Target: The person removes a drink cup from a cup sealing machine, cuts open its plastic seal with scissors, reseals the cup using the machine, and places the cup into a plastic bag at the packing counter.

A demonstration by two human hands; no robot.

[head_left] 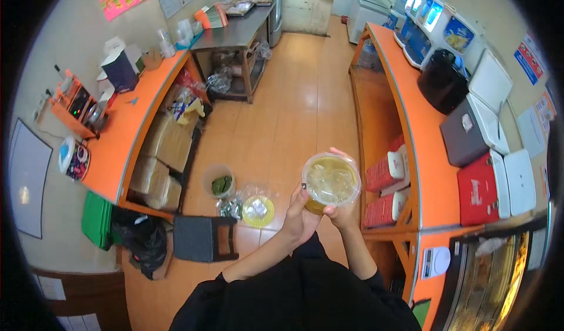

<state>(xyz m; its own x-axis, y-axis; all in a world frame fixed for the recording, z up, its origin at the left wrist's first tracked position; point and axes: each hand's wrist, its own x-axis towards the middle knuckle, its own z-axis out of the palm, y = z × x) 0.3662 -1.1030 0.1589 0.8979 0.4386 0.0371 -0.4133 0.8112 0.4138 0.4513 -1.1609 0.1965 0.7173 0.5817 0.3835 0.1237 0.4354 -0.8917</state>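
Note:
Both hands hold a round clear plastic tub [332,181] in front of my body, tilted so its top faces me. It contains a yellowish-green liquid with paler patches, and its rim looks covered by a clear lid. My left hand [302,220] grips the tub from its lower left, thumb against the side. From the lower right my right hand [343,214] wraps around it, with fingertips showing past the far edge. The tub hides most of the fingers.
On the floor stand a clear bucket [219,181] with green leaves, a yellow plate [258,219] bearing pale pieces, and a dark stool [195,238]. Orange counters run along the left [134,118] and right [433,181]. Red cooler [477,191] and white scale [436,263] stand at right.

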